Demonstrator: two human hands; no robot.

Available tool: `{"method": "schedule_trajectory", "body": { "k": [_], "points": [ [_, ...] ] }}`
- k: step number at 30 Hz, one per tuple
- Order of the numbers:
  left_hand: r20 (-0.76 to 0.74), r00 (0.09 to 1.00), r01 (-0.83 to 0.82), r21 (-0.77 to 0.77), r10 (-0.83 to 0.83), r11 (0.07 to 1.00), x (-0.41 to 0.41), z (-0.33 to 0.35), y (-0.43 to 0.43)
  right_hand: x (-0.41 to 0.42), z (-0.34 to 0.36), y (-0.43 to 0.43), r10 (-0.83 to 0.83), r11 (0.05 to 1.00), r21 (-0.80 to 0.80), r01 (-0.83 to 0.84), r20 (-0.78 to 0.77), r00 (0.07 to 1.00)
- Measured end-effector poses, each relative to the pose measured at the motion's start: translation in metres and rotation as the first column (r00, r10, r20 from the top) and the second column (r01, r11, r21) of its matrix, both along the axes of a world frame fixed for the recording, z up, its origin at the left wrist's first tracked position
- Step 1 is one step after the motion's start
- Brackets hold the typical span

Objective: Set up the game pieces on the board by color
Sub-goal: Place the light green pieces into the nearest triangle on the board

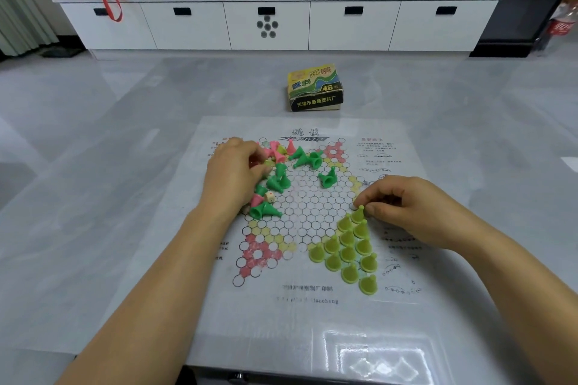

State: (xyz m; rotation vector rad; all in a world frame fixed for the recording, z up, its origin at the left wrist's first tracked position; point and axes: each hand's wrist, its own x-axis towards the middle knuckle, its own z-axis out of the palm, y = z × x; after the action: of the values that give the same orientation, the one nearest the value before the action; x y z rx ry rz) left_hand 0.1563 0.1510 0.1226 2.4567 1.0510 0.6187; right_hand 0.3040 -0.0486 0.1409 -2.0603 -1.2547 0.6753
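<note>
- The right hand pinches the top yellow-green piece at the tip of the yellow-green triangle, on the near right part of the board. A careless release could tip it onto its close neighbours.
- The left hand rests with curled fingers on the mixed pile of green and pink pieces at the far left. It is not clear whether it grips one.

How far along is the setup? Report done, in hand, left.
Done: yellow-green pieces stand in the near-right triangle. In hand: right hand pinches the apex piece; left hand is in the loose pile. Left: dark green pieces and pink pieces sit unsorted.
</note>
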Motion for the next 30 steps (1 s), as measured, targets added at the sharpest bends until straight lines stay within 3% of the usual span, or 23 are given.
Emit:
{"method": "schedule_trajectory", "body": {
  "k": [5,8,13,16,19,30],
  "points": [
    [0.194,0.981,-0.009,-0.033,0.015,0.999,-0.005,0.009,-0.005,0.001,-0.001,0.001,-0.001,1.000,0.002,0.001,-0.002,1.000],
    [0.275,0.960,0.080,-0.071,-0.058,0.994,-0.007,0.019,-0.013,0.001,-0.001,0.001,-0.002,1.000,0.002,0.002,0.002,1.000],
    [0.163,0.919,0.376,-0.077,-0.360,0.923,-0.007,0.027,-0.039,0.002,-0.002,0.002,-0.007,1.000,-0.005,0.007,0.005,1.000],
    [0.097,0.877,0.480,-0.184,-0.470,0.858,-0.007,0.021,-0.049,0.002,-0.002,0.002,-0.006,1.000,-0.011,0.006,0.022,1.000],
    [0.076,0.862,0.503,-0.242,-0.501,0.829,-0.008,0.012,-0.051,0.001,-0.002,0.002,-0.001,1.000,-0.013,0.002,0.033,0.999],
    [-0.034,0.852,0.514,-0.136,-0.522,0.847,-0.015,0.011,-0.044,0.002,-0.003,0.000,-0.001,1.000,-0.006,0.001,0.018,1.000]
  ]
}}
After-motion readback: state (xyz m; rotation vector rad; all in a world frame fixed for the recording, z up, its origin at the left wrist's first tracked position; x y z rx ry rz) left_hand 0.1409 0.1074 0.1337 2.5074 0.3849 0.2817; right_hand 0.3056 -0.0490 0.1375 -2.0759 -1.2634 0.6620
